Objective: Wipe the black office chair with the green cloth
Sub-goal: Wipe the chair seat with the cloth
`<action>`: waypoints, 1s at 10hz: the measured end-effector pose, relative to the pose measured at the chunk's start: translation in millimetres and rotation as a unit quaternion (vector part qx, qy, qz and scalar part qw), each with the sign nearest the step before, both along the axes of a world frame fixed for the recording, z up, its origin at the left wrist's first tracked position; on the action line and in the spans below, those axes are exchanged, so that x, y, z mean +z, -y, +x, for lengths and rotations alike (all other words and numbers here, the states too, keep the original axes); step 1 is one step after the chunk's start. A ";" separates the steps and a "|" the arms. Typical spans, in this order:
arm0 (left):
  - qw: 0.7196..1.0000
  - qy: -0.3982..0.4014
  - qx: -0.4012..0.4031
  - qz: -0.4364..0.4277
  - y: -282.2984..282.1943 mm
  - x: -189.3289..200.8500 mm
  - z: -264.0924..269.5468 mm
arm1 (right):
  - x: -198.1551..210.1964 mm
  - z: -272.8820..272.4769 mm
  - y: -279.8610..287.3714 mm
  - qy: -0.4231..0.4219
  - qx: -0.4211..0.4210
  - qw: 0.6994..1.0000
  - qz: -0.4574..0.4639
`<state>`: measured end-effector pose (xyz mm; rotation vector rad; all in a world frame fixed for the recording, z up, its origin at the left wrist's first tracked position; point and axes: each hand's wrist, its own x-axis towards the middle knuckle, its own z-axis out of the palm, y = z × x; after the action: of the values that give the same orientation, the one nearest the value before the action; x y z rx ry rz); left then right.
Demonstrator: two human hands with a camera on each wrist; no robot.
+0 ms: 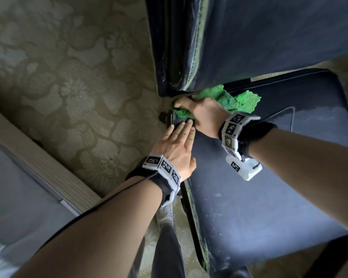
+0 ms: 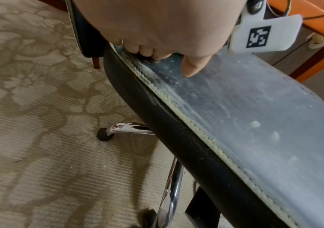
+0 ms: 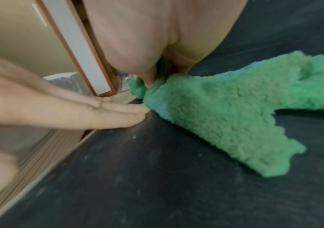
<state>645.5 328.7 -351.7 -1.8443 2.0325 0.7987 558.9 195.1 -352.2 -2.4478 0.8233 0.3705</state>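
While right hand [image 1: 202, 115] bunches fluffy green microfibre cloth [image 1: 237, 100] at rear left corner of dusty black leather office chair seat [image 1: 269, 187], under backrest, you work cloth along pale stitched seam; keep left hand [image 1: 177, 145] flat, fingers straight, bracing seat edge. Left wrist view alone shows chrome base leg [image 2: 131, 128], grime along seam; right wrist view alone shows cloth pile close up.

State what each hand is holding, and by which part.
The right hand grips the green cloth by its bunched end at the seat's rear corner. The left hand holds nothing; its straight fingers rest on the chair seat.
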 end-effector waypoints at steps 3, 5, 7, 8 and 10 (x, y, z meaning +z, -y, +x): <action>0.962 -0.070 0.257 -0.061 -6.4 23.9 52.2 | 1.3 -19.7 -14.2 0.024 -0.183 0.982 0.028; 0.886 -0.201 0.415 0.051 11.8 -4.4 57.1 | 3.5 2.8 -25.8 0.033 -0.123 0.992 0.017; 0.839 -0.236 0.489 0.030 14.3 -17.4 35.8 | 14.9 -11.6 -28.2 0.006 0.045 0.999 0.001; 0.802 -0.283 0.524 0.042 9.5 -18.7 35.2 | 17.1 -13.2 -19.0 -0.013 0.104 0.994 -0.015; 0.826 -0.250 0.503 0.040 12.2 -11.4 33.7 | 21.5 -13.8 -40.3 -0.036 0.120 0.992 -0.033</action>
<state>679.2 316.5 -363.1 -2.8611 1.0072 1.7256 545.0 235.4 -330.7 -2.6153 0.5786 0.5295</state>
